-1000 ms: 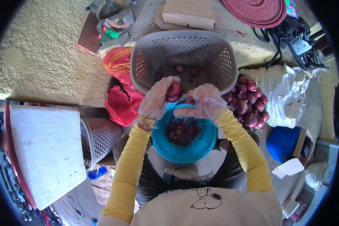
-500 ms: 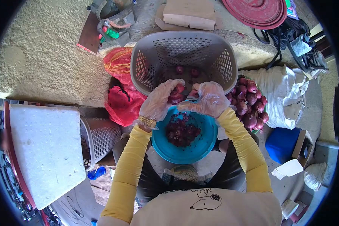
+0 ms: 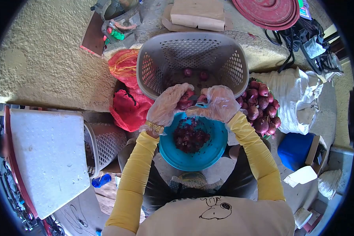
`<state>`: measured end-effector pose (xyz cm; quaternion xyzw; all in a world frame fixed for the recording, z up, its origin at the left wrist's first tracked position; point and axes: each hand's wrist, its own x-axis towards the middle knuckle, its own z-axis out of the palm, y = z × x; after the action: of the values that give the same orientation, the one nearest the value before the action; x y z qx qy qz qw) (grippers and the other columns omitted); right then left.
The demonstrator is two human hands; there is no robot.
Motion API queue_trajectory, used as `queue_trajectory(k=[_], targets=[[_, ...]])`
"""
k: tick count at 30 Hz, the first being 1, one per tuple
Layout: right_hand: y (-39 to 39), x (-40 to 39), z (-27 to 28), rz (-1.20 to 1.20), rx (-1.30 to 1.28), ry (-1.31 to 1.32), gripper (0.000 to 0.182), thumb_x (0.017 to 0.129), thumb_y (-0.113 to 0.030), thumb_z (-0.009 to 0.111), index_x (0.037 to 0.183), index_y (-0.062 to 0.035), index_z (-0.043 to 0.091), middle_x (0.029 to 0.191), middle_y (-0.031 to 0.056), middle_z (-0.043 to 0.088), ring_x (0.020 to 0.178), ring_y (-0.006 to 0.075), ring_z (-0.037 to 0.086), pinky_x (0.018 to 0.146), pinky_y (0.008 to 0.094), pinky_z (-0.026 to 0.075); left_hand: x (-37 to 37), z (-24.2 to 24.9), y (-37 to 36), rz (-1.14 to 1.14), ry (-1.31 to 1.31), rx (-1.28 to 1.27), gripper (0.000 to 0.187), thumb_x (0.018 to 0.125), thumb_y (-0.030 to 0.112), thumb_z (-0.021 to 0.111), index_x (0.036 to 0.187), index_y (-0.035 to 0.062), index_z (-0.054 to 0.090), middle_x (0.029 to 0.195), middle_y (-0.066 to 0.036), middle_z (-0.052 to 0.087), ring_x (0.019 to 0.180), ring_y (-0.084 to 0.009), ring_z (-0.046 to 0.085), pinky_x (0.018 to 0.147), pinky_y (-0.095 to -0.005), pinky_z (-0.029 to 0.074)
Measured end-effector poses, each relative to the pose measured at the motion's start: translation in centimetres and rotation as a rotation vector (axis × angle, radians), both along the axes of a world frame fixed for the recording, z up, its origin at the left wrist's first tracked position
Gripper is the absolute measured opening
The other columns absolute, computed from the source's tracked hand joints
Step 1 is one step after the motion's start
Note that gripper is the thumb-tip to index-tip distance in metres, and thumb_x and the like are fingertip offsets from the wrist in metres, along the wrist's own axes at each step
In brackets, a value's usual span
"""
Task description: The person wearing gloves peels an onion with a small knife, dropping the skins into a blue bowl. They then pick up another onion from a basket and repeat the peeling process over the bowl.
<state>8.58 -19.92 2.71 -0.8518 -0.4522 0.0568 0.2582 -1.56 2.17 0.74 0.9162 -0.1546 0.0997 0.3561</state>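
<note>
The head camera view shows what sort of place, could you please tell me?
Probably an informal onion-peeling workspace, perhaps at a home: red onions are piled beside a large plastic basket, with a blue basin of peelings and a white sack.

The left hand [image 3: 165, 104] partly hides an onion [image 3: 184, 104].

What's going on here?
A person in clear gloves is working on red onions over a blue basin. The left hand holds a red onion; the right hand holds what looks like a small knife up to it. Peelings and scraps lie in the blue basin. Two onions sit in the grey basket, with a heap of onions beside it.
</note>
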Motion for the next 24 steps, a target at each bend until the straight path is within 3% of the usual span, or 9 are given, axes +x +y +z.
queue_trajectory(k=[5,7,10,15,18,21,24], targets=[[-0.1,0.0,-0.3,0.022,0.008,0.004,0.079,0.072,-0.074,0.079,0.104,-0.0023,0.073,0.086,0.0195,0.066,0.088,0.0426,0.065,0.081,0.0517,0.05,0.0,-0.1,0.0,-0.007,-0.05,0.03,0.066,0.084,0.018,0.074,0.144,0.01,0.049,0.133,-0.013,0.06,0.121,-0.0356,0.06,0.105,-0.0435,0.047],[0.2,0.0,0.4,0.029,-0.116,0.006,0.078,0.073,-0.075,0.077,0.102,-0.0026,0.073,0.086,0.0194,0.066,0.087,0.0424,0.065,0.08,0.0517,0.05,0.0,-0.2,0.1,-0.009,-0.011,0.025,0.067,0.084,0.018,0.074,0.145,0.0096,0.048,0.134,-0.013,0.06,0.121,-0.0357,0.059,0.105,-0.0437,0.047],[0.1,-0.1,0.0,0.041,-0.006,-0.058,0.076,0.077,-0.08,0.07,0.092,-0.0062,0.074,0.082,0.0183,0.069,0.085,0.041,0.069,0.079,0.0505,0.054,0.1,0.3,0.3,-0.024,0.073,0.022,0.069,0.085,0.019,0.074,0.147,0.009,0.045,0.135,-0.012,0.06,0.122,-0.0358,0.059,0.106,-0.0438,0.047],[0.4,-0.1,0.6,0.044,-0.119,0.04,0.071,0.078,-0.077,0.072,0.088,-0.0072,0.075,0.083,0.0184,0.07,0.087,0.0401,0.069,0.08,0.0498,0.053,-0.1,-0.1,0.2,0.004,0.012,0.038,0.069,0.085,0.021,0.073,0.147,0.0091,0.044,0.135,-0.013,0.06,0.122,-0.0355,0.059,0.107,-0.0433,0.046],[0.4,-0.1,0.3,0.06,-0.12,0.053,0.066,0.079,-0.074,0.073,0.087,-0.0085,0.075,0.083,0.0174,0.07,0.088,0.04,0.069,0.081,0.0494,0.053,0.1,0.0,0.3,-0.018,0.111,0.038,0.068,0.086,0.022,0.073,0.146,0.0086,0.045,0.136,-0.013,0.06,0.123,-0.0353,0.059,0.108,-0.0428,0.046],[0.3,-0.1,0.2,0.084,-0.113,0.051,0.063,0.08,-0.072,0.073,0.087,-0.0094,0.075,0.083,0.0165,0.07,0.087,0.0401,0.069,0.08,0.0495,0.053,0.0,-0.4,0.3,-0.003,-0.023,0.031,0.066,0.086,0.021,0.072,0.146,0.0078,0.045,0.137,-0.013,0.059,0.124,-0.0352,0.058,0.109,-0.0427,0.045],[0.3,-0.2,-0.6,0.115,-0.081,-0.004,0.061,0.081,-0.07,0.073,0.087,-0.01,0.076,0.082,0.0159,0.07,0.086,0.0399,0.069,0.078,0.0503,0.054,0.2,0.2,0.4,-0.024,0.086,0.049,0.072,0.085,0.018,0.073,0.149,0.0066,0.043,0.141,-0.012,0.059,0.127,-0.0361,0.058,0.111,-0.0425,0.045]])
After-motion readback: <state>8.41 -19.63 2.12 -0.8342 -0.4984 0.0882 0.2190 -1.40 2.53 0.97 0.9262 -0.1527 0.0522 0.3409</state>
